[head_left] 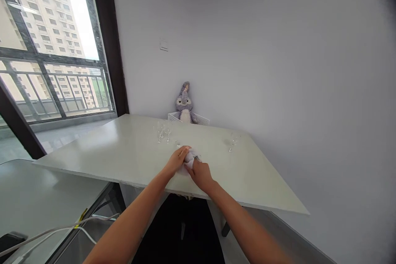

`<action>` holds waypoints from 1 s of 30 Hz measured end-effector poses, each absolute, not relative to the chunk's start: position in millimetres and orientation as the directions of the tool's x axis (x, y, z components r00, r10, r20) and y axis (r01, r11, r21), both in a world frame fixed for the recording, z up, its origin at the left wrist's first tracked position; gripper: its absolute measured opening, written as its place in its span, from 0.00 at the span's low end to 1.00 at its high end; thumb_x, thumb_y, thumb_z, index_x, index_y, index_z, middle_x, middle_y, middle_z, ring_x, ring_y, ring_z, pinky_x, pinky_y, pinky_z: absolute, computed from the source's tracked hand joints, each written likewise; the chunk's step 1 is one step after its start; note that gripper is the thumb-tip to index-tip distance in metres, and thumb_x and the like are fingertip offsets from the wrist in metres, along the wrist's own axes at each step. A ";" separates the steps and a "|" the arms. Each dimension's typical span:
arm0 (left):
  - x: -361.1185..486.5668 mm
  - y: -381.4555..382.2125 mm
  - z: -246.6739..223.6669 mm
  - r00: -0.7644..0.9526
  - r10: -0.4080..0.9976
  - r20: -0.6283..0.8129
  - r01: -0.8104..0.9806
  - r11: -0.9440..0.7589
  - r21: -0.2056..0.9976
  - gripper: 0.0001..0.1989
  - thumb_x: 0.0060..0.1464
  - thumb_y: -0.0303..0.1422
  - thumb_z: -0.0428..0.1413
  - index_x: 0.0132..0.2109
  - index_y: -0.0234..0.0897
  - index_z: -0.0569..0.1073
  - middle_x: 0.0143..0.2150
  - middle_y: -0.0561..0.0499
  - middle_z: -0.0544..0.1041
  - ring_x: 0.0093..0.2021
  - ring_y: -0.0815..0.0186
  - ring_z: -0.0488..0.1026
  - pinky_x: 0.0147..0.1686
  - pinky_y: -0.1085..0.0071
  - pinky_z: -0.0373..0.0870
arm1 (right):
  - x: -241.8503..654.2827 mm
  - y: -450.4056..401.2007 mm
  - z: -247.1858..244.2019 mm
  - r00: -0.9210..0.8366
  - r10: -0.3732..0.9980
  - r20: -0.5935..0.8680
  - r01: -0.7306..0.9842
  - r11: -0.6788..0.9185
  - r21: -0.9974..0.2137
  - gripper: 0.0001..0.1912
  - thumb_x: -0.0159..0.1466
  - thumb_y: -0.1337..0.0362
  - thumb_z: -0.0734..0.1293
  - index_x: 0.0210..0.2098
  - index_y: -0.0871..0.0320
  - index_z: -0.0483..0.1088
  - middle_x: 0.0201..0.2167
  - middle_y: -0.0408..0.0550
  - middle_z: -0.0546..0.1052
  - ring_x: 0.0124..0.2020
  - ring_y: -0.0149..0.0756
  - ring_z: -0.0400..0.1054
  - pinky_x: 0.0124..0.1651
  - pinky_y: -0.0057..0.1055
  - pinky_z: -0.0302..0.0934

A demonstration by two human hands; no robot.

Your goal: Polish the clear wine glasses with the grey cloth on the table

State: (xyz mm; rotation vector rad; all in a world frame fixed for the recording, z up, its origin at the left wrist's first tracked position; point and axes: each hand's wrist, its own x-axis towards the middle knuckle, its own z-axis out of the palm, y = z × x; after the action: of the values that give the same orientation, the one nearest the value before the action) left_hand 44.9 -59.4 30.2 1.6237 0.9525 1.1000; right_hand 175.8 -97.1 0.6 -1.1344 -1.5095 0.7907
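A white cloth (192,155) is bunched between my two hands above the front middle of the white table (260,173). My left hand (177,160) is closed around its left side. On the right side, my right hand (201,174) is closed too, its fingers pressed into the folds. A small clear glass part (178,144) shows just beyond my left fingers; whether it belongs to a glass wrapped in the cloth I cannot tell. Farther back on the left stand small clear stemmed glasses (161,133). More clear glassware (233,142) stands to the right of my hands.
At the table's back edge, a grey plush toy (185,105) sits in a white perforated basket (202,121) against the wall. A second table (46,198) adjoins at the lower left, with white cables (62,229) and a black object (11,242). A window is at left.
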 end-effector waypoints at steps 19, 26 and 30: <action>27.2 -85.7 47.9 0.576 0.799 0.173 -0.097 -0.144 0.985 0.29 0.50 0.42 0.51 0.58 0.38 0.57 0.32 0.51 0.70 0.27 0.70 0.67 0.28 0.73 0.63 | 169.9 -104.1 8.0 -0.090 0.980 0.178 -0.327 0.140 -0.935 0.14 0.56 0.53 0.63 0.29 0.58 0.68 0.17 0.41 0.70 0.15 0.28 0.60 0.23 0.27 0.56; 30.8 -81.2 40.6 0.376 0.891 0.254 0.220 -0.352 0.910 0.22 0.54 0.45 0.44 0.50 0.39 0.67 0.36 0.51 0.72 0.33 0.67 0.67 0.34 0.71 0.64 | 169.1 -111.3 0.2 -0.144 0.940 0.310 0.083 0.323 -0.943 0.14 0.55 0.54 0.64 0.22 0.59 0.68 0.16 0.44 0.72 0.19 0.31 0.64 0.25 0.28 0.58; 25.0 -86.4 27.8 0.384 0.880 0.279 0.293 -0.403 0.867 0.23 0.57 0.43 0.37 0.55 0.40 0.62 0.45 0.48 0.72 0.42 0.64 0.68 0.39 0.68 0.65 | 194.4 -104.3 -0.9 -0.237 0.856 0.459 0.471 0.515 -0.717 0.09 0.55 0.60 0.65 0.23 0.58 0.70 0.22 0.45 0.75 0.25 0.34 0.67 0.32 0.28 0.59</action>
State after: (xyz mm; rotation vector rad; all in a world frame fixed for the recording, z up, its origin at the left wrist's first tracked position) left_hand 25.0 -86.4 27.8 1.8964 1.0118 0.9958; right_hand 194.4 -104.3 -0.9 -1.0952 -1.8792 0.5534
